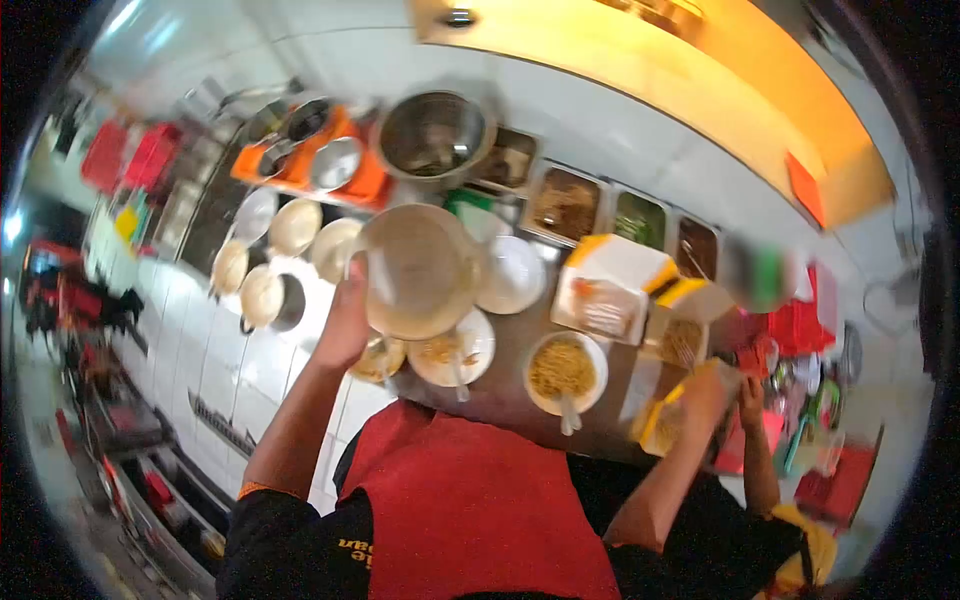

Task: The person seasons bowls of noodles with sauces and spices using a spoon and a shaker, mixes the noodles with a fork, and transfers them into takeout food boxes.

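My left hand (345, 318) grips the edge of a large pale bowl (420, 270), raised above the counter with its round face toward me. Below it stand a white plate with noodle remains and a spoon (450, 350) and a smaller bowl of food (378, 358). My right hand (706, 395) is at the right, against a yellow-edged takeaway box (658, 425); its fingers are blurred. Behind that hand is another open box with noodles and a fork (682, 338). A white bowl of noodles with a spoon (562, 372) stands between my hands.
A co-worker's hand (752, 402) is close beyond my right hand. Metal food trays (568, 203) line the wall, beside a big steel pot (435, 135). An orange tray (372, 180) carries pans. Several pale bowls (297, 228) stand at the left. A lidded-looking box (605, 300) holds wrapped food.
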`<control>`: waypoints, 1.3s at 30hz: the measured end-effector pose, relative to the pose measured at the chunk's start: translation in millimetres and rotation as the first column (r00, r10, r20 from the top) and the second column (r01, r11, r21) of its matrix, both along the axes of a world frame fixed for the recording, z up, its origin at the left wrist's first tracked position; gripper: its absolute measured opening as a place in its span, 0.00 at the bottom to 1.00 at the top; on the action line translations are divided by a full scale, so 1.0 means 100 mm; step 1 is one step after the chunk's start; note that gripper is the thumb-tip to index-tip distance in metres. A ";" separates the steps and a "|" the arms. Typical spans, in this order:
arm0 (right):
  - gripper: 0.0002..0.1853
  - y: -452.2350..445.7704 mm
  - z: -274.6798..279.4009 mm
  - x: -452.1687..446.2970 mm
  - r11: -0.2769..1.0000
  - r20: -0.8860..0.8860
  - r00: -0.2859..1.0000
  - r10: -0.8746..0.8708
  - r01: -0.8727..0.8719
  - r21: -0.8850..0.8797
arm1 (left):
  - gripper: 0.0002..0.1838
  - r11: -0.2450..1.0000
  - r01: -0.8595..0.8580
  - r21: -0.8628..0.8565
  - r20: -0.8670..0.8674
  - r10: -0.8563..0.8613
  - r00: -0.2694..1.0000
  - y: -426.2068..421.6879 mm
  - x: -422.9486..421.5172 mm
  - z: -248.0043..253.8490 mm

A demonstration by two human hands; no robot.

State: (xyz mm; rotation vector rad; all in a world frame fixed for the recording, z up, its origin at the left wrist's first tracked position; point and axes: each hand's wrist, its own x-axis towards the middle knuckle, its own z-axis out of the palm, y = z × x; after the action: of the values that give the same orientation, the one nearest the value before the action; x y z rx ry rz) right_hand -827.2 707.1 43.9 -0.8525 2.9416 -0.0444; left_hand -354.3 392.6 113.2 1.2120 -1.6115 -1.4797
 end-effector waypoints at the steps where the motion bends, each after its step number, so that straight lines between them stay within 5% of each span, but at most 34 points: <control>1: 0.13 -0.02 0.16 0.02 0.999 -0.004 0.999 -0.032 0.032 -0.007 | 0.40 0.985 -0.161 0.070 -0.085 0.166 0.982 0.05 0.30 0.02; 5: 0.12 -0.63 1.24 1.16 0.997 0.020 0.999 0.040 -0.039 -0.067 | 0.38 0.917 -0.373 0.142 -0.163 0.393 0.905 0.07 1.59 -0.82; 7: 0.12 -0.99 1.40 1.73 0.902 0.208 0.900 0.382 -0.315 -0.295 | 0.36 0.828 -0.460 0.322 -0.256 0.544 0.799 0.18 1.87 -1.02; 9: 0.09 -1.46 1.32 2.39 0.828 0.250 0.790 0.560 -0.517 -0.218 | 0.35 0.709 -0.558 0.430 -0.287 0.694 0.660 0.14 2.17 -1.56; 10: 0.14 -1.70 1.39 2.93 0.837 0.576 0.622 0.531 -0.277 -0.472 | 0.33 0.696 -0.566 0.442 -0.223 0.696 0.682 0.10 2.29 -1.72; 11: 0.15 -1.92 0.91 3.33 0.796 0.630 0.524 0.573 -0.171 -0.581 | 0.30 0.692 -0.564 0.451 -0.168 0.686 0.708 0.08 2.32 -1.79; 12: 0.14 -2.05 0.57 3.60 0.881 0.805 0.359 0.472 -0.225 -0.417 | 0.27 0.844 -0.510 0.165 -0.156 0.533 0.831 0.13 2.37 -1.82; 13: 0.12 -2.27 -0.53 3.96 0.361 0.271 0.261 0.926 -0.822 -0.441 | 0.25 0.916 -0.369 -0.158 -0.130 0.352 0.927 0.09 2.33 -1.84; 14: 0.12 -2.37 -1.08 4.26 0.477 0.427 0.212 0.879 -0.411 -0.777 | 0.27 0.937 -0.332 0.104 -0.369 0.347 0.862 0.02 2.34 -2.31; 15: 0.12 -2.67 -0.85 4.69 0.441 0.365 0.320 0.874 -0.839 -0.320 | 0.29 0.903 -0.358 0.239 -0.394 0.427 0.814 0.13 2.09 -1.60; 16: 0.12 -2.81 -1.13 5.01 0.452 0.300 0.340 0.891 -0.721 -0.525 | 0.31 0.894 -0.261 0.364 -0.511 0.426 0.747 0.01 2.21 -2.17; 17: 0.11 -2.70 -0.12 5.16 0.696 0.585 0.377 0.718 -0.406 -0.592 | 0.31 0.881 -0.365 0.302 -0.380 0.463 0.801 0.11 2.15 -2.06; 20: 0.13 -2.79 -0.73 5.57 0.751 0.501 0.563 0.658 -0.538 -0.383 | 0.45 0.905 -0.376 0.199 -0.225 0.416 0.881 -0.21 2.55 -3.58; 22: 0.14 -2.80 -1.00 5.72 0.770 0.590 0.518 0.620 -0.547 -0.329 | 0.60 0.974 -0.106 -0.198 0.299 0.163 0.940 -0.45 2.79 -3.85; 23: 0.14 -2.77 -0.85 5.73 0.761 0.575 0.518 0.634 -0.548 -0.346 | 0.59 0.995 -0.066 0.071 0.064 0.062 0.996 -0.42 2.79 -3.60; 25: 0.17 -2.55 -0.40 5.58 0.683 0.465 0.518 0.718 -0.656 -0.322 | 0.58 0.792 0.064 0.607 -0.333 0.180 0.926 -0.28 2.67 -2.53; 26: 0.17 -2.53 -0.30 5.48 0.678 0.451 0.522 0.724 -0.657 -0.329 | 0.58 0.802 0.069 0.594 -0.341 0.174 0.924 -0.35 2.69 -2.55; 28: 0.14 -2.55 -0.09 5.25 0.662 0.415 0.538 0.734 -0.705 -0.255 | 0.29 0.677 0.255 0.690 -0.443 0.117 0.889 -0.45 2.81 -2.67; 30: 0.10 -2.48 0.48 4.82 0.708 0.467 0.544 0.697 -0.422 -0.566 | 0.30 0.735 0.177 0.655 -0.319 0.056 0.946 -0.30 2.94 -2.98; 31: 0.07 -2.45 0.82 4.56 0.612 0.311 0.603 0.735 -0.394 -0.685 | 0.34 0.777 0.099 0.622 -0.171 0.011 0.985 -0.16 3.01 -3.17; 32: 0.07 -2.29 1.50 4.41 0.458 0.120 0.737 0.665 -0.274 -0.846 | 0.28 0.814 0.124 0.568 -0.248 0.026 0.968 -0.08 3.04 -3.34; 33: 0.08 -2.37 1.56 4.04 0.375 -0.204 0.768 0.607 -0.503 -0.779 | 0.28 0.805 0.129 0.579 -0.214 -0.002 0.977 0.01 3.04 -3.31; 34: 0.06 -2.25 2.10 3.87 0.119 -0.511 0.770 0.382 -0.589 -0.799 | 0.28 0.783 0.136 0.606 -0.184 -0.029 0.983 0.05 2.96 -3.21; 35: 0.04 -2.21 2.41 3.62 0.112 -0.648 0.734 0.202 -0.675 -0.730 | 0.28 0.773 0.145 0.618 -0.166 -0.053 0.985 0.06 2.88 -3.14; 39: 0.07 -1.94 3.49 3.16 0.111 -0.792 0.606 0.070 -0.794 -0.598 | 0.28 0.762 0.156 0.629 -0.122 -0.101 0.987 0.17 2.69 -2.85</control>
State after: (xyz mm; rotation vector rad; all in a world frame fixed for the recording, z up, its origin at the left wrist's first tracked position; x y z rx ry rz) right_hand -511.2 512.9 392.8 -2.3250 2.5215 -2.1099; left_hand -84.9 409.2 -172.1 1.3779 -1.1711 -2.2530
